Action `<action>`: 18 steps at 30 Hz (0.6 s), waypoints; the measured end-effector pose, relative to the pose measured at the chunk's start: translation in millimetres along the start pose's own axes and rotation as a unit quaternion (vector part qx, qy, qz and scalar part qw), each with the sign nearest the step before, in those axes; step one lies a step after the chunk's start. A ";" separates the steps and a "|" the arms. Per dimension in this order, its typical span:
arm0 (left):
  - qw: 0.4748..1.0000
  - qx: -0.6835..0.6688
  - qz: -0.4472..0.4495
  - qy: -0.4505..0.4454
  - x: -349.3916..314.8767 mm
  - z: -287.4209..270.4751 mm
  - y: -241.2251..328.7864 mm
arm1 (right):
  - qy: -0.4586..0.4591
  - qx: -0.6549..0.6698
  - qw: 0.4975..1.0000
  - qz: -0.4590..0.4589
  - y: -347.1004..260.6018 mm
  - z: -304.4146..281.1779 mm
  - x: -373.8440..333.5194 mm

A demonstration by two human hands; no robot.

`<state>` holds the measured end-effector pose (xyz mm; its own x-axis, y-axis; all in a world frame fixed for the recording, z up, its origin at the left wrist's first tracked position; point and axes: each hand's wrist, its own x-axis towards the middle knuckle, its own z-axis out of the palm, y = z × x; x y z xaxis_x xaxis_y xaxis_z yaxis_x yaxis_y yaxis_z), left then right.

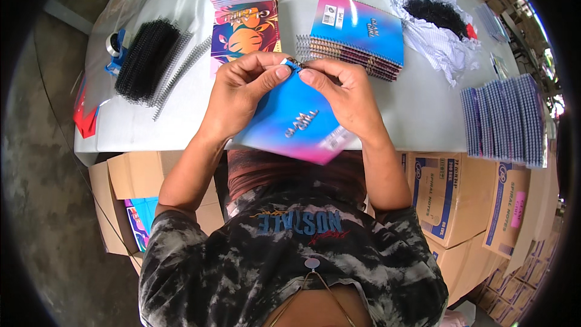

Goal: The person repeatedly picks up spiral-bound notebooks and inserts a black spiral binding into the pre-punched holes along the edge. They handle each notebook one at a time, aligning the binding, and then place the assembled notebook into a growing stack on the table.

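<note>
At center frame, I watch remotely as the left hand [245, 88] and right hand [345, 94] pinch a blue-and-pink notebook [296, 106] by its upper end, beside a dark coil [295, 62], apparently steadying it; black spiral coils [144, 63] lie upper left, seemingly within reach.

On my feed I see the notebook [281, 106] held up at mid-view, turned askew so that one corner points down; its cover runs from bright blue through violet to pink at the low edge, with silvery lettering across it and a pale printed panel near its right side. I make out dark loops of a wire coil [295, 63] at its upper corner, though how far they are threaded I can't tell.
</note>
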<state>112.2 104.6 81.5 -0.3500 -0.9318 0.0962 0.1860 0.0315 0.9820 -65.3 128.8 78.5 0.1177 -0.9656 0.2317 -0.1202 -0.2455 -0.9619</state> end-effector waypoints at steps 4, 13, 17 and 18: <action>0.997 -0.010 -0.041 -0.057 12.0 -2.4 -1.3 | 0.077 0.086 0.993 -0.001 5.7 2.0 -3.3; 0.974 0.018 0.060 -0.217 40.5 -18.6 -9.2 | 0.117 0.046 0.992 -0.022 3.8 16.1 -6.7; 0.968 0.140 0.106 -0.181 39.6 10.4 16.2 | 0.162 0.035 0.984 -0.069 -10.5 -14.4 -8.1; 0.947 0.231 0.142 -0.170 42.2 12.6 21.0 | 0.235 -0.025 0.961 -0.140 -18.5 -28.8 -6.3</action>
<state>89.8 70.5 108.2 -0.6365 -0.6939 0.3366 -0.0766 0.4912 0.8677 -92.2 137.0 99.0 -0.3042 -0.7898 0.5327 -0.1982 -0.4944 -0.8463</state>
